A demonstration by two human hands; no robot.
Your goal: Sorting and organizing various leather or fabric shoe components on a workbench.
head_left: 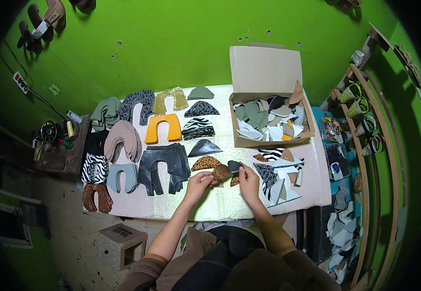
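Observation:
Close to the front of the table, my left hand (200, 184) pinches a small leopard-print cut piece (220, 172). Between the fingertips of my right hand (249, 182) is a dark grey-black cut piece (234, 167), right beside the leopard one. Another bit of leopard material (234, 182) lies on the table below them. Just beyond my left hand is a leopard half-moon stack (204, 162). Farther back in that column sit half-moons in black (204, 148), zebra (198, 131), dark crackle print (201, 109) and green (201, 93).
U-shaped stacks in black (147, 167), orange (151, 132), grey-blue (117, 180) and other prints fill the table's left. An open cardboard box (273, 141) of scraps stands back right, with loose offcuts (281, 184) before it. A wooden rack (390, 160) holds sandals; a stool (118, 237) stands lower left.

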